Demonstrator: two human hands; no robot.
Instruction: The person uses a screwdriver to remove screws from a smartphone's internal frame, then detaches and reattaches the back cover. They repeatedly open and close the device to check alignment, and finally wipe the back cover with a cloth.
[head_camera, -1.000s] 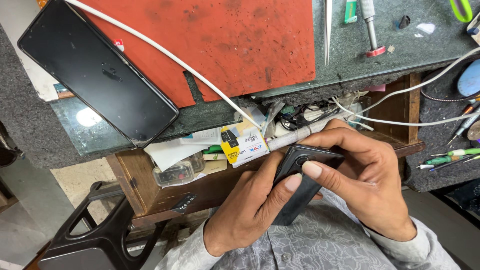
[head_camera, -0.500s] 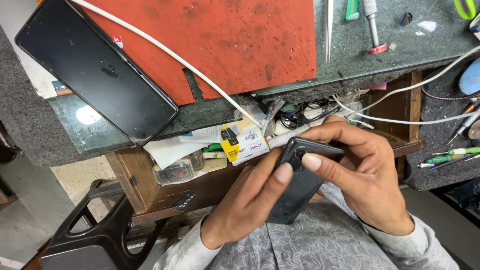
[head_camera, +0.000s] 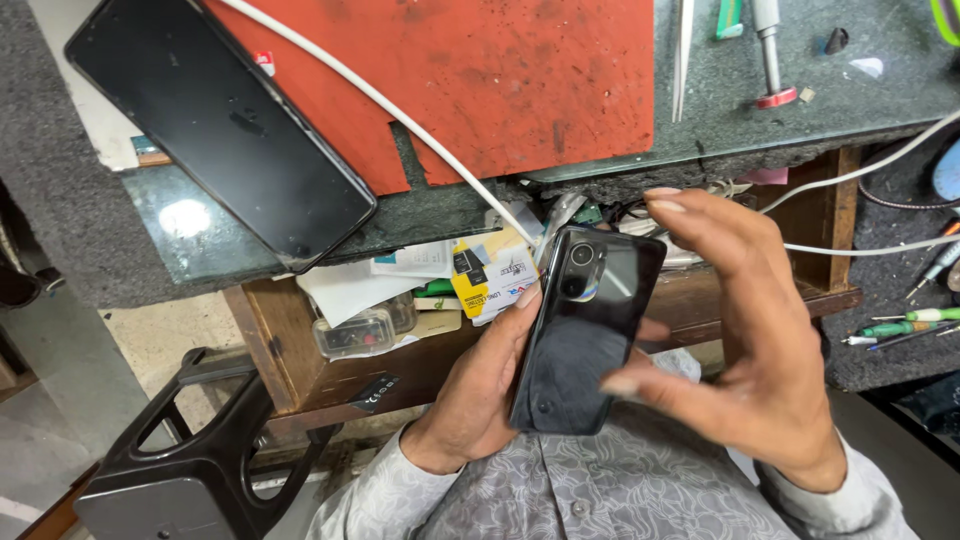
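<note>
My left hand (head_camera: 480, 385) holds a black smartphone (head_camera: 585, 330) upright by its left edge, the glossy back and camera bump facing me. My right hand (head_camera: 745, 330) hovers just to the phone's right, fingers spread and curled, thumb near the lower right corner, barely touching or just off it. A second black phone or screen panel (head_camera: 225, 130) lies face up on the workbench at the upper left, partly over the bench edge. A white cable (head_camera: 400, 115) runs diagonally across the red mat (head_camera: 480, 70).
Tweezers (head_camera: 683, 55) and a screwdriver (head_camera: 770, 50) lie on the grey bench top (head_camera: 800, 110). An open wooden shelf (head_camera: 340, 370) under the bench holds papers, cards and a small clear box (head_camera: 352, 333). A black plastic stool (head_camera: 190, 470) stands lower left. Screwdrivers (head_camera: 905, 330) lie at right.
The phone has been turned upright and raised so its back faces me. My right hand has let go of its top and opened beside it.
</note>
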